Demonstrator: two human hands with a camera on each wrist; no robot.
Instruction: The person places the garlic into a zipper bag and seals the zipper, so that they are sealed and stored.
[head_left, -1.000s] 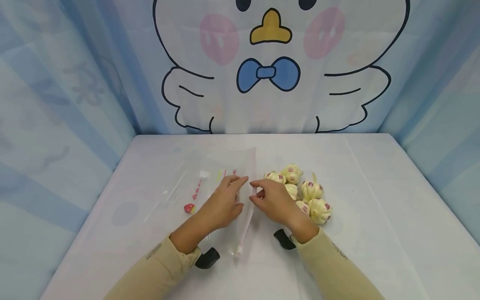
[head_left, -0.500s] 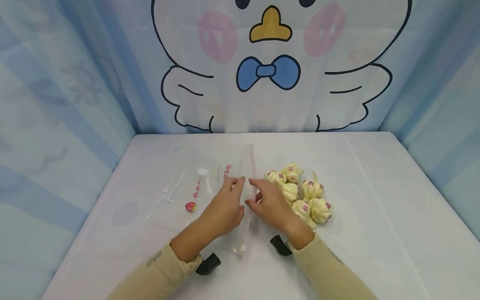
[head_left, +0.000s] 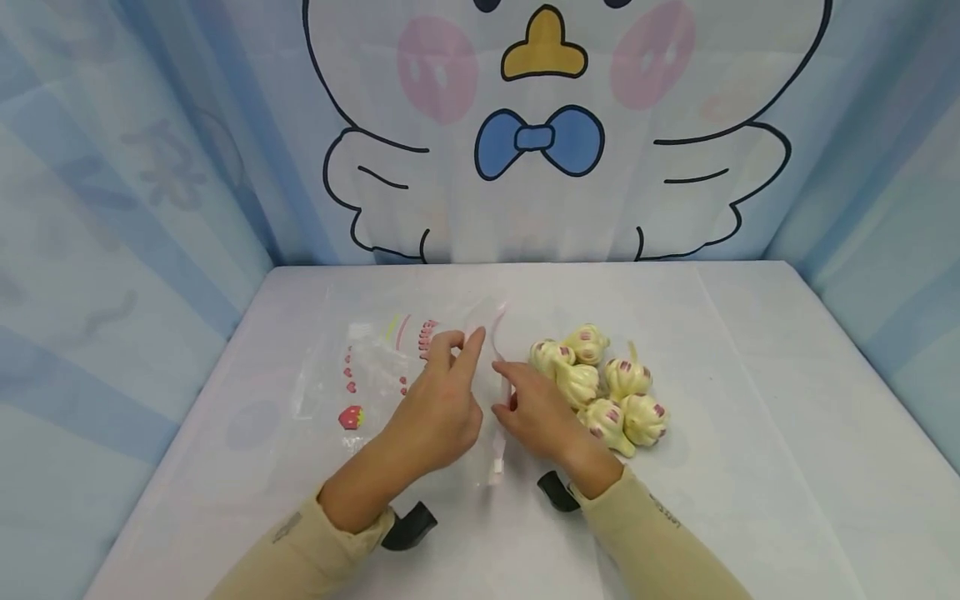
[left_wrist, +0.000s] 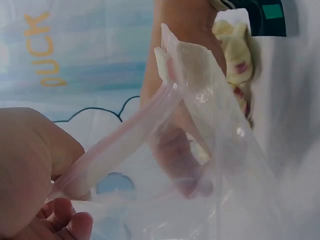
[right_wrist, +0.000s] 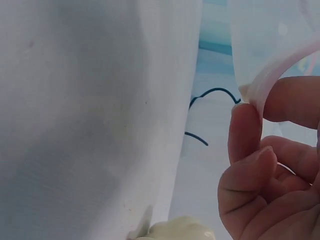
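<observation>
A clear zip bag [head_left: 318, 398] with pink strawberry prints lies on the table, its mouth facing right. My left hand [head_left: 435, 408] is over the bag; in the left wrist view, the left hand [left_wrist: 37, 175] pinches the pink-tinted mouth edge. My right hand [head_left: 540, 412] is at the mouth; in the right wrist view, the right hand [right_wrist: 270, 180] pinches the pink zip strip [right_wrist: 285, 62]. A slider [head_left: 498, 467] shows at the near end of the strip. The mouth stands partly apart in the left wrist view. The hands hide part of the bag.
Several garlic bulbs [head_left: 626, 379] lie in a cluster just right of the right hand. A white cloth covers the table [head_left: 757, 433]. Printed curtains [head_left: 540, 208] stand behind and at both sides.
The bag's prints have shifted left, and its pink mouth strip has become curved. My left index finger has straightened, while the right hand stays near the same place.
</observation>
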